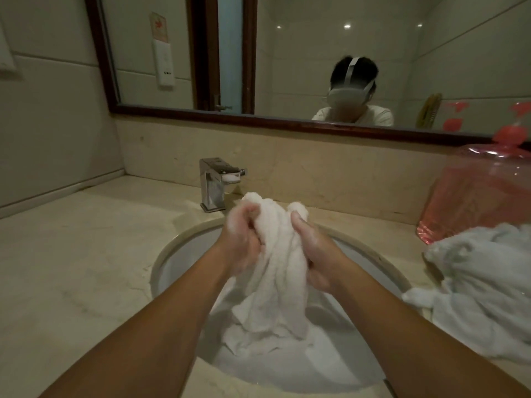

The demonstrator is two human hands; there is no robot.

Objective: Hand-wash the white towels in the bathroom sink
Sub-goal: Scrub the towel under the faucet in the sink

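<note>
In the head view, a white terry towel (275,268) is gripped by both hands above the round white undermounted sink (172,248), which is set in the middle of the beige marble worktop (71,268). The left hand (244,239) is closed around the towel's upper left folds, and the right hand (316,254) is closed around its upper right folds. Both hands are seen to be wet and soapy. Most of the fingertips are buried in the cloth and cannot be made out.

The towel's bunched top is held up near the front of the chrome square-bodied tap (212,185), while its lower end hangs down into the basin. There it merges with the white bowl, so its outline is hard to trace. Whether water stands in the basin cannot be told. The drain is hidden by cloth and arms, and both forearms are cut off by the lower edge of the frame.

A second white towel (482,282) is heaped at the worktop's right edge, just beside the sink rim. It is partly cut off by the frame. Behind it a translucent pink plastic container (482,191) is seen near the back right corner, blurred and also cut off.

A dark-wood-framed mirror (287,53) is mounted above the backsplash. In it the person's bowed head is reflected, with a white head-worn camera rig (352,90) on it.
</note>
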